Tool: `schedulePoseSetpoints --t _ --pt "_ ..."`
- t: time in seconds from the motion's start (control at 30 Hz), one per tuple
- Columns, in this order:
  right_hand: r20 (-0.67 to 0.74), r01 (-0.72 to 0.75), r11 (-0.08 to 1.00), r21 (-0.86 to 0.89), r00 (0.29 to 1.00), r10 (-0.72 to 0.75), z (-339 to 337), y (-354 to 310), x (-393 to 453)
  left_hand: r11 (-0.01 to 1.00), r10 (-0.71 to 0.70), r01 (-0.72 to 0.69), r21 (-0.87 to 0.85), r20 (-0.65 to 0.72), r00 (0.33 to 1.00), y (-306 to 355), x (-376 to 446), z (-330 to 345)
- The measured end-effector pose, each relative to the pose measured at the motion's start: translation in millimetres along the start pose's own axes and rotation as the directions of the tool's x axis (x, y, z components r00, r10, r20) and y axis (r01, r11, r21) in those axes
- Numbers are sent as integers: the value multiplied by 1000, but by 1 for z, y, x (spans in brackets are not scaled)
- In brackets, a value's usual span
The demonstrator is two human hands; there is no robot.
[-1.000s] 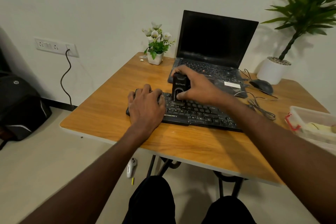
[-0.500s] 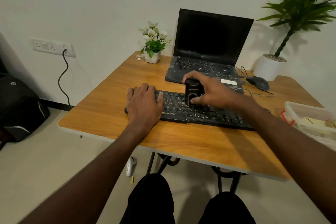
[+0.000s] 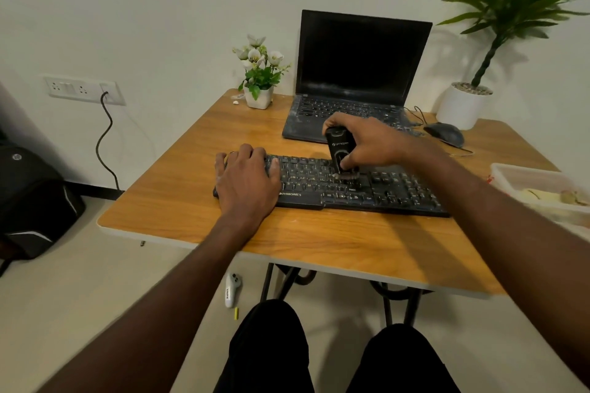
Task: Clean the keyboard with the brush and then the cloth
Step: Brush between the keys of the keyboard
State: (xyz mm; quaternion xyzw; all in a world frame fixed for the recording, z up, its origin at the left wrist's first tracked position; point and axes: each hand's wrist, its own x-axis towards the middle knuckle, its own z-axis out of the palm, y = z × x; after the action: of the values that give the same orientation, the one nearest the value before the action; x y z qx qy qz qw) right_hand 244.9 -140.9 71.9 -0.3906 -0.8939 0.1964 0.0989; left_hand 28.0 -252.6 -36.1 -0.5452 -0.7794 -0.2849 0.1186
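Observation:
A black keyboard (image 3: pixel 392 193) lies across the middle of the wooden table (image 3: pixel 178 182). My right hand (image 3: pixel 370 143) grips a black brush (image 3: pixel 341 150) upright, its bristles down on the keys near the keyboard's middle. My left hand (image 3: pixel 247 179) rests flat on the keyboard's left end, fingers spread over the keys. A yellowish cloth (image 3: pixel 539 194) lies in a white tray (image 3: pixel 523 174) at the table's right edge.
Behind the keyboard stands an open black laptop (image 3: pixel 357 73). A small white flower pot (image 3: pixel 259 96) sits left of it; a mouse (image 3: pixel 445 133) and a tall potted plant (image 3: pixel 463 104) sit right. A black bag (image 3: pixel 28 201) is on the floor at left.
My right hand has swept the brush rightward along the keyboard, from near my left hand to the keyboard's middle. My left hand has stayed on the left end.

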Motion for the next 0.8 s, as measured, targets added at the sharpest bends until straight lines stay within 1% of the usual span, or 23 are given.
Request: schedulePoseSetpoints --t 0.07,0.13,0.2,0.27,0.33,0.4,0.47,0.57,0.63,0.67,0.73,0.8 --pt "-33 16 999 49 999 -15 6 -3 -2 1000 -5 5 6 7 1000 0 -1 0" --pt "-58 25 989 147 998 -17 13 4 -11 1000 -6 6 6 4 1000 1 -1 0" --pt "-29 19 980 197 999 -13 10 13 -21 1000 -4 4 10 -2 1000 1 -1 1" --pt "2 11 992 129 1000 -11 0 17 -26 1000 3 -3 5 -8 1000 1 -1 1" --pt "-31 31 998 59 999 -29 -4 13 -25 1000 12 -12 -1 -5 1000 0 -1 0" --pt "-75 43 996 81 997 -37 3 10 -24 1000 15 -15 -5 -7 1000 0 -1 0" --pt "-81 44 995 85 996 -38 7 9 -26 1000 20 -20 3 -25 999 0 -1 1" --pt "-69 13 999 -38 997 -16 -1 13 -33 1000 23 -23 16 -33 999 0 -1 1" --pt "-124 -27 995 -94 992 15 -4 17 -41 1000 25 -24 14 -28 999 0 -2 1" --pt "-165 -38 997 -62 986 27 -1 21 -46 1000 27 -26 9 -29 999 0 -2 1" --pt "-265 -69 990 124 959 100 4 26 -56 999 32 -32 -4 -39 999 2 -2 0" --pt "-390 -80 951 298 899 198 10 31 -64 999 41 -43 -18 -57 998 4 -3 -2"
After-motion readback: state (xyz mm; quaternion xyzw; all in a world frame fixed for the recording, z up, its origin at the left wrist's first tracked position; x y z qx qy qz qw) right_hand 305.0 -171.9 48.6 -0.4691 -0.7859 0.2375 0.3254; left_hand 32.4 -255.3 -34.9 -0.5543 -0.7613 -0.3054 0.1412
